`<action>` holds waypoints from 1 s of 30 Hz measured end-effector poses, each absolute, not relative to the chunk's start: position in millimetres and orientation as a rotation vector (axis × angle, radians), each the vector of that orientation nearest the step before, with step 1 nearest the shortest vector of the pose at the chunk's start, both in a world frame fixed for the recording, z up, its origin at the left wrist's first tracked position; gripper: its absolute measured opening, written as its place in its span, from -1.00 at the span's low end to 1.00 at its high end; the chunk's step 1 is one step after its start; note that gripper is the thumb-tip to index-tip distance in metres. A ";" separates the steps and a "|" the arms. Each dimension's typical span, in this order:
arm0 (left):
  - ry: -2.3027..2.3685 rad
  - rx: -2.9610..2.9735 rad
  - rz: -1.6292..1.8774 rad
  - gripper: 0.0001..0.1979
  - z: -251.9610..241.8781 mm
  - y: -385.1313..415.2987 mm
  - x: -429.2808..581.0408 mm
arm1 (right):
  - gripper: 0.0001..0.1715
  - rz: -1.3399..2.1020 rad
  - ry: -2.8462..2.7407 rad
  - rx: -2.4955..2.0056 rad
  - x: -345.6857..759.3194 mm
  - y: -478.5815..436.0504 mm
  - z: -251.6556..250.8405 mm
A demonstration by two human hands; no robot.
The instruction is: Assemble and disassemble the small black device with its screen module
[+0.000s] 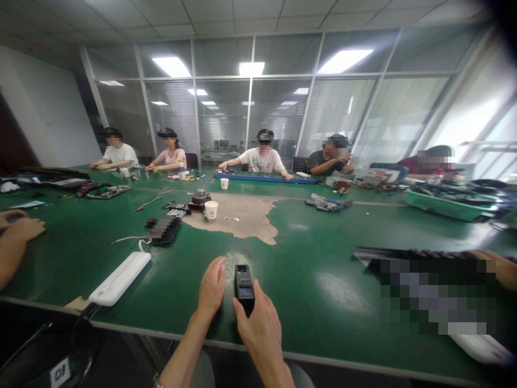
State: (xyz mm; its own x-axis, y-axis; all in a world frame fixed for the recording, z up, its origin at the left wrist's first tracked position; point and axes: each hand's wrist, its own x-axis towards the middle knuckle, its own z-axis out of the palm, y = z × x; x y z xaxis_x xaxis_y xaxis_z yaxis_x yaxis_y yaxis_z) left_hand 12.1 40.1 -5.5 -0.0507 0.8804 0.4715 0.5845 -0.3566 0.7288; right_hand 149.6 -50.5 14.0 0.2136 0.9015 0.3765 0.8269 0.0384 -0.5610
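A small black box-shaped device (244, 285) with a little screen stands on the green table (302, 312) near its front edge. My right hand (260, 318) grips its lower end between thumb and fingers, from the right. To the left of the device is my left hand (212, 288), resting on its side at the table, palm turned toward the device, fingers held together and slightly curved. A gap separates the left hand from the device, and nothing shows in that hand.
A white power strip (121, 277) lies at the left, a paper cup (211, 210) and gloves (325, 202) farther back. A long black part (424, 253) lies at the right. Co-workers' hands (20, 231) reach in from both sides; several people sit opposite.
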 end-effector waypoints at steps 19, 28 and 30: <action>1.630 1.987 1.384 -0.62 -14.2 46.6 8.7 | -0.40 0.205 -1.543 -1.570 154.1 -53.2 10.3; 1.634 2.224 1.247 -0.72 -16.1 41.2 11.1 | -0.38 0.216 -1.436 -1.587 197.3 -42.9 26.1; 1.651 2.253 1.177 -0.71 -13.3 39.9 12.3 | -0.39 0.198 -1.452 -1.625 207.0 -40.2 16.2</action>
State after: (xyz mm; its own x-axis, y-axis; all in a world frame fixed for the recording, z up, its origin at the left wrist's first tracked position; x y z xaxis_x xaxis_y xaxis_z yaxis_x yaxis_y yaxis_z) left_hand 12.3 39.9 -13.3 0.1079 0.8499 0.5157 0.7643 -0.4026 0.5037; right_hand 207.0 -40.2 16.2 0.2918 0.8521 0.4346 0.7042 0.1161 -0.7004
